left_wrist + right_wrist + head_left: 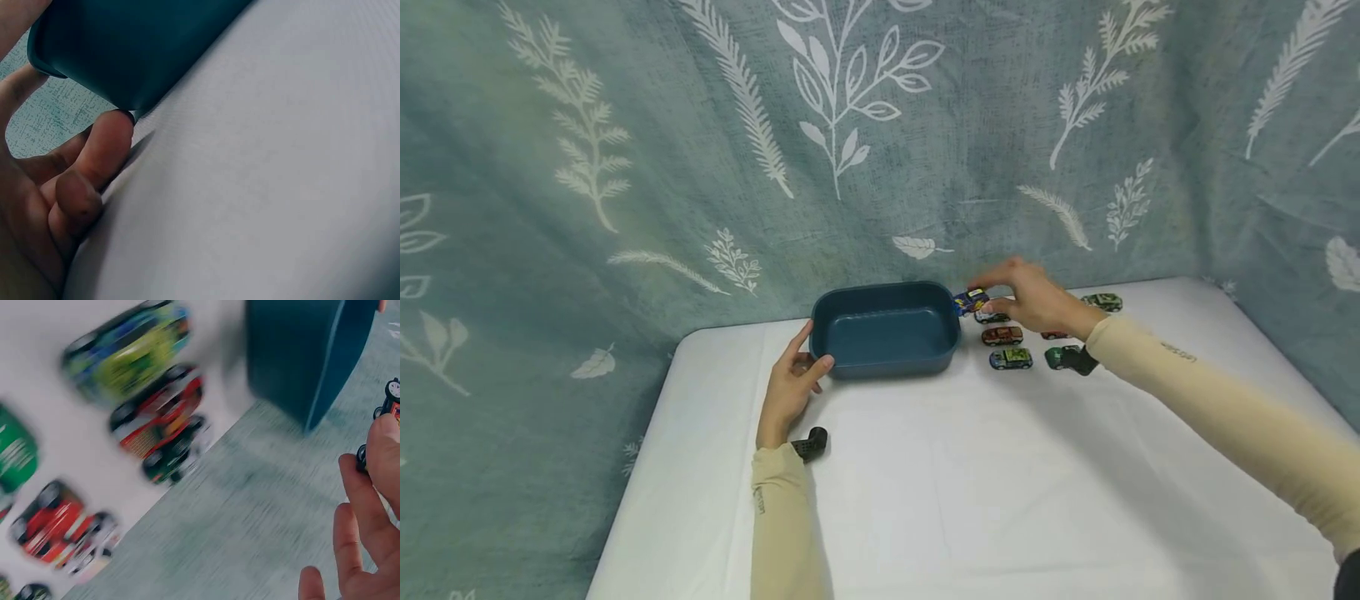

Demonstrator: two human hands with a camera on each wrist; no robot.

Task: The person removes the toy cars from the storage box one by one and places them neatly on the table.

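A dark blue rectangular basin stands at the back of the white table. At its front left corner my left hand grips it, thumb on the front and a finger along the left end; in the left wrist view the other fingers curl beneath the rim. My right hand pinches a blue and yellow toy car between thumb and fingers, just off the basin's right end. In the right wrist view the held car shows its wheels at the frame's edge, partly hidden by the thumb.
Right of the basin lie several toy cars: a green-yellow one, a red one, and a dark green one partly covered by the wrist camera. A camouflage car sits farther right. A patterned curtain hangs behind the table.
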